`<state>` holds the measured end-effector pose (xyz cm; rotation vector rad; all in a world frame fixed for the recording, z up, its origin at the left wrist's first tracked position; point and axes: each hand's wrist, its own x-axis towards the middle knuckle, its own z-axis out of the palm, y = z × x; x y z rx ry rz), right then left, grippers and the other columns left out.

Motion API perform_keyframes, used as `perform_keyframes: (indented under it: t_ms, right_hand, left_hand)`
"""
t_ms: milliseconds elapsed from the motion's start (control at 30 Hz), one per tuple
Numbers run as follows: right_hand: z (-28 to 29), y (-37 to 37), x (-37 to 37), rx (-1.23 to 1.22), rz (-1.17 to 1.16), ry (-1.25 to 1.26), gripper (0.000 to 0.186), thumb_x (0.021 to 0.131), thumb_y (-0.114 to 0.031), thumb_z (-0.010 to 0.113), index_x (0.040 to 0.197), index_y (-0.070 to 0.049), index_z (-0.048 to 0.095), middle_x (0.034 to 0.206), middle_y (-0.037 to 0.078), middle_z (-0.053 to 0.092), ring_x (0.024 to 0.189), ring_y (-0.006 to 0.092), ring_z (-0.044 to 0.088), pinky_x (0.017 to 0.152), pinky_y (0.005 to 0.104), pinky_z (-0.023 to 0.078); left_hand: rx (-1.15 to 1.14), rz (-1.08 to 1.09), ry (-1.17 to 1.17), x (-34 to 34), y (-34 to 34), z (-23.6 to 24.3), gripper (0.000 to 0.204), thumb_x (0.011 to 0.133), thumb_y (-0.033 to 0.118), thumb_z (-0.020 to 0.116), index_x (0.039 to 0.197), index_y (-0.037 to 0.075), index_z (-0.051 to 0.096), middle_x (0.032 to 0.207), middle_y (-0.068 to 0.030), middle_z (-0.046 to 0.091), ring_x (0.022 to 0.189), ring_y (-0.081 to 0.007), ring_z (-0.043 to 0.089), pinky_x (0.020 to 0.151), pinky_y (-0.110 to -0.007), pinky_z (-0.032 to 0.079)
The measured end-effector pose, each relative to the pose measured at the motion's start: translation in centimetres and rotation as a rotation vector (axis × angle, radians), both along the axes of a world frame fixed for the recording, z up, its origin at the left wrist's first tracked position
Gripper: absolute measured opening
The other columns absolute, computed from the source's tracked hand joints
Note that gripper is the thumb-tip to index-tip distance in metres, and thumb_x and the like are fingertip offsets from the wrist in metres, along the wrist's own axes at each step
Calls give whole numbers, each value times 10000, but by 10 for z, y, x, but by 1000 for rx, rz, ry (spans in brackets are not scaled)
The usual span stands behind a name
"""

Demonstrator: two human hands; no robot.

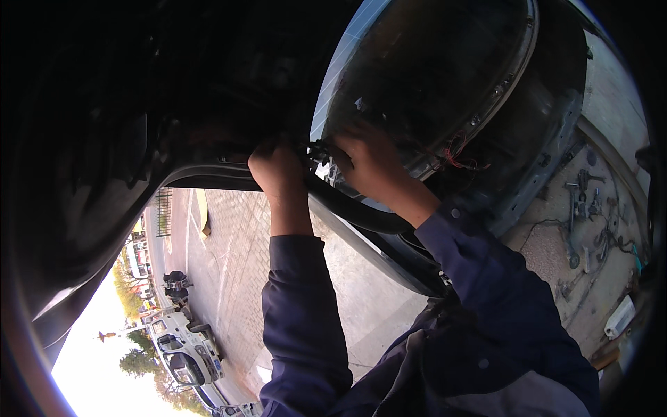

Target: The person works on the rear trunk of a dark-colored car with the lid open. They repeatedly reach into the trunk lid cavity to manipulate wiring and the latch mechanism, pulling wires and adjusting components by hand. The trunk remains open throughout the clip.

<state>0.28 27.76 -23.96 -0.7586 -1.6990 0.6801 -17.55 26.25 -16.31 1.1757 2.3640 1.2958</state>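
Note:
My left hand (275, 167) is closed at the lower edge of the dark vehicle body (235, 169), its fingertips hidden at a small black fitting (318, 151). My right hand (365, 154) is just right of that fitting, fingers curled against it; what they hold is hidden. A curved black strip (354, 212) runs below both hands. Behind my right hand stands a large dark panel (431, 55) with a bolted metal rim, where thin red wires (455, 158) hang loose.
Metal tools (573, 226) and cables lie on the floor at the right, near a long curved strip (615, 156). At lower left, beyond the opening, are paving (236, 278), parked white vehicles (184, 358), a dark motorbike (177, 285), a fence and trees.

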Motion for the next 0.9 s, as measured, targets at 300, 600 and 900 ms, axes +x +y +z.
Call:
perform_keyframes:
  t_ms: [300, 600, 900]
  right_hand:
    - [5, 13, -6, -216, 191, -63, 144, 959, -185, 739, 999, -60, 797, 872, 168, 769, 818, 401, 748, 743, 514, 580]
    - [21, 10, -3, -11, -12, -33, 137, 905, -89, 764, 1031, -41, 739, 973, 189, 743, 924, 425, 725, 785, 504, 582]
    - [27, -2, -8, -420, 193, -78, 214, 941, -192, 736, 1086, -34, 744, 973, 185, 769, 940, 426, 739, 799, 507, 584]
  left_hand:
    - [16, -71, -78, 15, -5, 10, 232, 970, 91, 615, 808, 0, 755, 665, -62, 682, 509, -130, 582, 464, -291, 425]
    - [114, -100, 236, 8, -3, -3, 303, 968, 179, 736, 750, -31, 725, 610, -25, 624, 517, -103, 574, 461, -298, 412]
    - [-33, -76, 76, -4, 4, -9, 259, 932, 126, 735, 718, -19, 716, 624, -66, 659, 472, -149, 597, 422, -327, 441]
